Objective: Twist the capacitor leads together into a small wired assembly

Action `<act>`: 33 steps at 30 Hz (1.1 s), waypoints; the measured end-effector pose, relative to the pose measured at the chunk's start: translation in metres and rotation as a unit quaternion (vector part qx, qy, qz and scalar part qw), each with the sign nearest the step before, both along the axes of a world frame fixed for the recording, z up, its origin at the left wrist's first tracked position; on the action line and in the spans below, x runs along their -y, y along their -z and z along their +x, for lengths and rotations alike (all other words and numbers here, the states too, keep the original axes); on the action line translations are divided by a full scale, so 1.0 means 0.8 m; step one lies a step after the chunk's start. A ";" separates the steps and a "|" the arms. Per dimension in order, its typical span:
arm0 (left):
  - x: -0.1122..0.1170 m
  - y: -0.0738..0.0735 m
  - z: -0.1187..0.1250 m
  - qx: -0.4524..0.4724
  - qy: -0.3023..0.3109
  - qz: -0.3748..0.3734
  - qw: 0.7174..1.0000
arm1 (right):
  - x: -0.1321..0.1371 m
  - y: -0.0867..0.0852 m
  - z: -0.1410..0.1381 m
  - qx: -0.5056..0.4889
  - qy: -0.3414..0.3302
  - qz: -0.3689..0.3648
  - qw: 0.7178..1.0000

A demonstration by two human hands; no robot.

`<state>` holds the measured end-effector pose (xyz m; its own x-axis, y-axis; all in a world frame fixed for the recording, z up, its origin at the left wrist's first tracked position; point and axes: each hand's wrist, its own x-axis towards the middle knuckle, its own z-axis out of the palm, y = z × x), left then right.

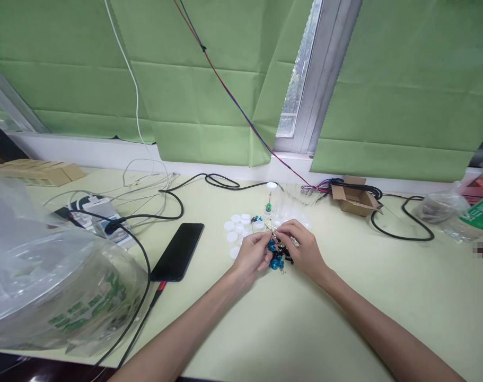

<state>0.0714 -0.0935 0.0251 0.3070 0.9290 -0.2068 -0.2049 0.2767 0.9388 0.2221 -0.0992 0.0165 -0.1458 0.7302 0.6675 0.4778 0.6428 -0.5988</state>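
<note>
My left hand (252, 255) and my right hand (300, 248) meet at the middle of the pale table, over a small heap of blue and black electronic parts with thin wire legs (278, 259). Both hands have fingers curled in a pinch at the heap. What each pinch holds is too small to name. Several white round caps (237, 229) lie just behind the left hand. A small clear vial with a white lid (270, 199) stands behind them with a green part inside.
A black phone (178, 250) lies left of the hands, with black and white cables (146, 212) beyond it. A big clear plastic bag (46, 281) fills the near left. A small open cardboard box (354, 197) and a plastic bag with a bottle (456, 212) sit at the right.
</note>
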 end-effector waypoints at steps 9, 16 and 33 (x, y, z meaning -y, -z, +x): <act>-0.004 0.002 -0.004 -0.038 -0.009 0.030 0.999 | -0.018 0.014 0.027 0.071 0.092 0.019 0.993; -0.006 -0.003 -0.006 -0.048 -0.020 0.054 0.997 | -0.034 0.033 0.047 0.201 0.126 -0.054 0.970; -0.006 -0.004 -0.006 -0.056 -0.023 0.072 0.996 | -0.043 0.035 0.045 0.278 0.115 -0.101 0.948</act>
